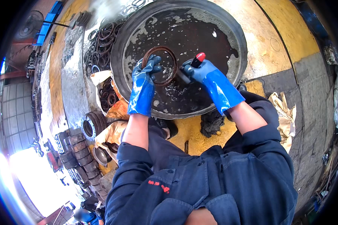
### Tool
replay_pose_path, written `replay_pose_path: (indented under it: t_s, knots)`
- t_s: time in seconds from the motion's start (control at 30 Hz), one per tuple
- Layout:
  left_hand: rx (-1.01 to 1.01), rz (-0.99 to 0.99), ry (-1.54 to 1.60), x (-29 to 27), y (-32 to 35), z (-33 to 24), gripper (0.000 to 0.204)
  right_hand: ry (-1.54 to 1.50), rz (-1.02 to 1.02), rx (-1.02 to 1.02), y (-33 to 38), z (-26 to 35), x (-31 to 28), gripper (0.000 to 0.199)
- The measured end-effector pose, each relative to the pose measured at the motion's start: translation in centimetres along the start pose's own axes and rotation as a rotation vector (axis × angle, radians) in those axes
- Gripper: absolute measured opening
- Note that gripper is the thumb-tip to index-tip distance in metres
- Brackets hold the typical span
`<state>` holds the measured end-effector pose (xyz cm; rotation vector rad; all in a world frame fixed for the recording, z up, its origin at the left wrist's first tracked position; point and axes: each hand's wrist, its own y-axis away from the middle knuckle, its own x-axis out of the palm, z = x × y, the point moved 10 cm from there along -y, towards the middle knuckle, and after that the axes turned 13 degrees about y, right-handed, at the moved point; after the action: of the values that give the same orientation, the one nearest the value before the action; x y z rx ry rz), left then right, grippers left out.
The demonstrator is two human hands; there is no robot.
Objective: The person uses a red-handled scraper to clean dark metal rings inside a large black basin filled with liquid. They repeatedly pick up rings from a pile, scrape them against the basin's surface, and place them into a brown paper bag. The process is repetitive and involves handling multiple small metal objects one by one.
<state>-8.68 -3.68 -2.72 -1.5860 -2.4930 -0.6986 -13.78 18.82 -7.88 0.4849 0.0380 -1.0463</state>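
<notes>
Both of my hands wear blue rubber gloves and are over a large round basin (117, 56) of dark, foam-flecked liquid. A rusty brown ring (175, 63) is gripped at its left side by my left hand (147, 70), its face turned up toward me. Closed around a tool with a black and red handle (199, 58), my right hand (204, 71) is just to the right of the ring. The tool's working end, blurred and greyish, points down toward the liquid beside the ring; I cannot make out its kind.
Many dark rings (103, 47) lie heaped left of the basin. An open sack (100, 77) holds more rings. Stacked thick rings (95, 123) and a metal bowl (100, 156) stand at lower left. A crumpled paper sack (283, 116) lies at right.
</notes>
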Motion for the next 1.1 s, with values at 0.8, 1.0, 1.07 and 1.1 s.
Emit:
replay_pose_path:
  t_s: [0.8,1.0,1.07,1.1]
  knots:
    - [0.029,0.026,0.095,1.4,0.1,0.4,0.027,-0.309,-0.024,0.062,0.0,-1.2,2.0,0.024]
    - [0.083,0.023,0.099,0.7,-0.2,0.7,0.028,-0.391,-0.032,0.102,-0.4,-1.1,2.7,0.027]
    - [0.135,0.054,0.134,1.0,-0.2,0.7,0.031,-0.606,-0.053,0.107,0.5,0.3,2.0,0.025]
    - [0.123,0.064,0.136,0.9,-0.2,1.0,0.031,-0.676,-0.043,0.155,1.5,1.3,1.7,0.024]
